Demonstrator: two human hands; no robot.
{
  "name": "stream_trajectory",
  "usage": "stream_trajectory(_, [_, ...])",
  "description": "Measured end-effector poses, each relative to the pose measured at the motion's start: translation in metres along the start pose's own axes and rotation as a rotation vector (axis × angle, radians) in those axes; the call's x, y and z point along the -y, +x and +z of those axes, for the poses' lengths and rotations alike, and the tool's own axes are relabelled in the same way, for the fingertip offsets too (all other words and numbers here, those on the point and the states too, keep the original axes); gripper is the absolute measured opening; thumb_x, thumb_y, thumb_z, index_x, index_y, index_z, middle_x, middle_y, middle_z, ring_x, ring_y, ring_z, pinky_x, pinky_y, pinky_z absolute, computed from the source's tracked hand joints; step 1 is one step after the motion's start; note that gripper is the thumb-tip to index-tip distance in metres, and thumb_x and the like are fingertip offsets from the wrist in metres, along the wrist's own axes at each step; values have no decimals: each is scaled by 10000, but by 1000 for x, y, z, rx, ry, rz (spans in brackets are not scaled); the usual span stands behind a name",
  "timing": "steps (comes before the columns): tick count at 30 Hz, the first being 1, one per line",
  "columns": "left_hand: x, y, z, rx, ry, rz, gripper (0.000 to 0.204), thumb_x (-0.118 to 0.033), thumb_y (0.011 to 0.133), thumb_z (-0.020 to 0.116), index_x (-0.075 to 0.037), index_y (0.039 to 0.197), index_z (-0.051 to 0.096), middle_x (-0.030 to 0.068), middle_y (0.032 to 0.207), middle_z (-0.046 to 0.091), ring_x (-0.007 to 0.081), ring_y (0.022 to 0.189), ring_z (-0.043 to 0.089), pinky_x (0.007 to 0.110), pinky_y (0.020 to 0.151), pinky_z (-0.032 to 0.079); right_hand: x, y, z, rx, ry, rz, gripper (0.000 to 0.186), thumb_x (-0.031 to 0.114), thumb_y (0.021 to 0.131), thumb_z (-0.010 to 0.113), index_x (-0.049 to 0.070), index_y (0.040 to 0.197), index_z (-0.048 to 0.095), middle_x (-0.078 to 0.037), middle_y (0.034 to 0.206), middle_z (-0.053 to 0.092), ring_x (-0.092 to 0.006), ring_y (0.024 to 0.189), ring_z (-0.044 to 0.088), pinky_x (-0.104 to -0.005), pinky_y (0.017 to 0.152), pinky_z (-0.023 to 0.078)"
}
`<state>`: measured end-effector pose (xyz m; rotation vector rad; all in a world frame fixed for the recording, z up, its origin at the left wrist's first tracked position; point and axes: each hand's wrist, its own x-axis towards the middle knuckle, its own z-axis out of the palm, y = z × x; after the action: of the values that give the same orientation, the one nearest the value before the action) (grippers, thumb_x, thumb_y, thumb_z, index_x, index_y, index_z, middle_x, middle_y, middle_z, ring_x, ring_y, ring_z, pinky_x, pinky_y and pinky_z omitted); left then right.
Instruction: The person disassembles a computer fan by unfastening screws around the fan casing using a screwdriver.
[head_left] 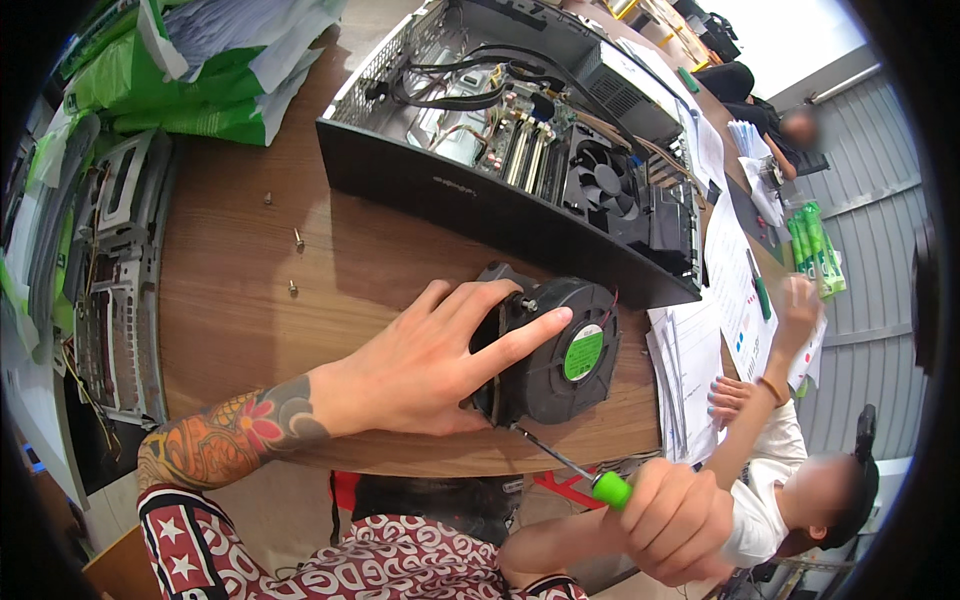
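My left hand [425, 358] grips a black blower fan [550, 395] with a round green label, its fingers spread over the top and side. The fan rests on the wooden table near the front edge. In my right hand [680, 520] is a screwdriver [610, 488] with a green handle and a thin metal shaft. The shaft points up and left, its tip at the fan's lower corner beside my left thumb. A silver screw [528, 304] stands out of the fan's top near my fingers. Whether the tip sits in a screw cannot be made out.
An opened computer case [470, 200] stands behind the fan. Loose screws [298, 238] lie to the left. Paper stacks [685, 370] and a green pen [760, 290] are at right, by a co-worker's hands [735, 395]. Metal chassis parts [120, 290] and green packages [190, 90] fill the left.
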<state>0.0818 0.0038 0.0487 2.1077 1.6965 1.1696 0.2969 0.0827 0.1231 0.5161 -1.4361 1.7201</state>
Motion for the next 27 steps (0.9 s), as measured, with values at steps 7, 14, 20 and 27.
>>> stream_trajectory(7, [-3, 2, 0, -2, -2, 2, 1078, -285, 580, 907, -193, 1515, 379, 255, 1331, 460, 429, 1139, 514, 493, 948, 437, -1, -13, 34, -770, -341, -142, 476, 269, 1079, 383, 107, 636, 448, 7, 524, 424, -74, 364, 348, -213, 367, 298])
stream_trajectory(14, [-1, -2, 2, -14, 0, -9, 1090, -260, 573, 904, -191, 1521, 370, 252, 1329, 464, 431, 1142, 512, 492, 952, 438, 8, 0, -31, 300, 125, 130, 303, 147, 900, 714, -14, 652, 648, -71, 539, 564, -175, 440, 523, -277, 439, 418])
stream_trajectory(20, [-2, -2, 0, -11, -16, -16, 1086, -265, 566, 902, -205, 1516, 381, 256, 1336, 460, 439, 1147, 509, 501, 962, 431, 3, 22, -31, 794, 203, 196, 300, 39, 921, 616, 1, 623, 628, -72, 585, 575, -153, 432, 520, -256, 436, 423])
stream_trajectory(27, [-3, 0, -3, -3, -25, -37, 1072, -265, 576, 895, -210, 1517, 384, 263, 1338, 458, 441, 1161, 506, 505, 974, 422, -3, -23, 36, -721, -336, -147, 466, 292, 1055, 424, 128, 619, 441, 18, 469, 443, -87, 320, 357, -203, 340, 302])
